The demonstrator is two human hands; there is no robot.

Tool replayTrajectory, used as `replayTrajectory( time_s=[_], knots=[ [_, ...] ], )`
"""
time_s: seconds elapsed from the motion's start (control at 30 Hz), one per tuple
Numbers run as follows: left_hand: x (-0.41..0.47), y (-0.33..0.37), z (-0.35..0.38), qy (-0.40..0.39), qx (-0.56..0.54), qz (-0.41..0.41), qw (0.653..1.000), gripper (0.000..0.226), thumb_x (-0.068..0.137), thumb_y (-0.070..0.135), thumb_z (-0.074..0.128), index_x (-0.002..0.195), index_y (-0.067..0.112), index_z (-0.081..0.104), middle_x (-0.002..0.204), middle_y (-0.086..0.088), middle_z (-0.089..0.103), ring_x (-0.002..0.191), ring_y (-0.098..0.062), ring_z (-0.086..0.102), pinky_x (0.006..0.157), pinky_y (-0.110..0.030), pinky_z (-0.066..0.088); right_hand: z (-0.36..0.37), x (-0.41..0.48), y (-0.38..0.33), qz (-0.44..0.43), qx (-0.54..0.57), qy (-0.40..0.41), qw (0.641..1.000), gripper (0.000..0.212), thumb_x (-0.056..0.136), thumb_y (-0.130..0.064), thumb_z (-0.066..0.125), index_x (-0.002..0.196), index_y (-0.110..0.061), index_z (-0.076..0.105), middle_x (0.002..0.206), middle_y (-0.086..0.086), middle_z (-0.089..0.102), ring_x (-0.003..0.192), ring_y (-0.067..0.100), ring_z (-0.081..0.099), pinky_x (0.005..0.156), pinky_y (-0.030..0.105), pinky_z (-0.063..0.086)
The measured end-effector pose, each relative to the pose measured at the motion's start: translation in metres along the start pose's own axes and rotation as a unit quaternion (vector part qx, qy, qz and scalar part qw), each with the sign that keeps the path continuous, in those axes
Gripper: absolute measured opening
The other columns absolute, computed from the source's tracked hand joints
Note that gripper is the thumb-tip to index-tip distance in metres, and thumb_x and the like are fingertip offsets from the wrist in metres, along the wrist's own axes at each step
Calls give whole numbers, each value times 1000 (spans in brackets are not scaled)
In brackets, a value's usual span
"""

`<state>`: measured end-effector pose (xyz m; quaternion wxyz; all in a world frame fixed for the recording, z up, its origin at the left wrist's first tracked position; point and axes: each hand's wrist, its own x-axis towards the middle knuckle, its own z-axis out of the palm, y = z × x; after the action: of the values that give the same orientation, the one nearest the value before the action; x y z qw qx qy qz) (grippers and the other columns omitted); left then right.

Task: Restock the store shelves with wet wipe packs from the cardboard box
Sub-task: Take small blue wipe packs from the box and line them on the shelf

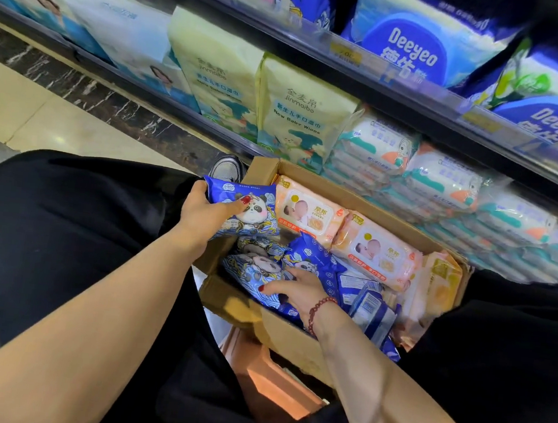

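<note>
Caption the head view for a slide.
Left hand grips a blue panda-print wipe pack over the brown cardboard box; right hand rests on another blue pack inside.

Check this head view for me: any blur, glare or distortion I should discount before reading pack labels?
Head view: upper-left shelf packs smeared by blur, labels unreadable; jinmaibo pack and Deeyeo pack legible; cardboard box and the panda pack in the left hand sharp; wide-angle lens slightly bows the shelf rail; soft glare on the floor tile.
</note>
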<state>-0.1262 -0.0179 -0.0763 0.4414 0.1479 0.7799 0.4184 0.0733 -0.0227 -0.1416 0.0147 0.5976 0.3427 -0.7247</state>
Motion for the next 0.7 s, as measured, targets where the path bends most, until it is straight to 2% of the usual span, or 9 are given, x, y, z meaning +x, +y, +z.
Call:
replayTrajectory(
  time_s=[0.07,0.17,0.27,0.37,0.5,0.57,0.63,0.7],
  knots=[
    [-2,5,2,-2,-19,1,1000,45,73,19,83,105,14,50,104,-6,67,89,-21,68,76,-36,57,-6,-11,-6,-24,54,12,998,63,46,-13,89,104,-10,64,102,1,69,94,17,65,74,27,53],
    [-7,13,2,-3,-82,-7,997,46,71,20,85,105,18,53,108,-8,69,94,-26,69,86,-47,57,-23,-33,-22,-86,111,14,990,55,55,-4,85,107,-6,66,106,9,72,104,25,67,92,38,53],
    [-17,27,2,-18,-162,-3,987,46,77,17,80,113,17,52,110,-10,69,89,-25,71,79,-40,58,-46,-63,-40,-134,189,21,973,49,57,3,80,103,-1,64,98,12,73,95,26,68,88,37,50],
    [-29,51,8,-63,-210,15,975,45,81,15,75,118,17,51,110,-9,70,86,-22,72,75,-35,55,-67,-94,-55,-182,264,10,947,66,45,-7,80,109,-4,65,93,9,73,87,22,66,84,35,50],
    [-52,92,26,-154,-238,60,957,49,84,13,70,129,10,51,113,-13,70,93,-27,71,75,-34,59,-84,-142,-79,-282,258,25,924,45,57,9,72,96,-11,63,84,5,73,72,17,69,61,29,55],
    [-66,118,34,-184,-250,86,946,46,86,14,68,129,9,53,115,-14,69,95,-28,71,72,-32,60,-90,-164,-94,-347,252,39,902,47,57,13,70,96,-11,60,86,3,73,75,16,69,64,29,57],
    [-82,145,40,-203,-261,123,936,35,88,14,65,122,14,57,109,-8,72,89,-22,72,66,-29,59,-99,-185,-110,-407,224,71,883,58,51,13,73,101,-12,58,90,0,73,79,14,68,67,28,57],
    [-99,172,42,-213,-275,156,925,27,89,14,64,115,19,59,100,0,75,81,-15,72,63,-26,58,-109,-205,-129,-457,178,124,862,63,46,3,77,104,-15,59,98,0,70,86,13,66,75,29,56]
  ],
)
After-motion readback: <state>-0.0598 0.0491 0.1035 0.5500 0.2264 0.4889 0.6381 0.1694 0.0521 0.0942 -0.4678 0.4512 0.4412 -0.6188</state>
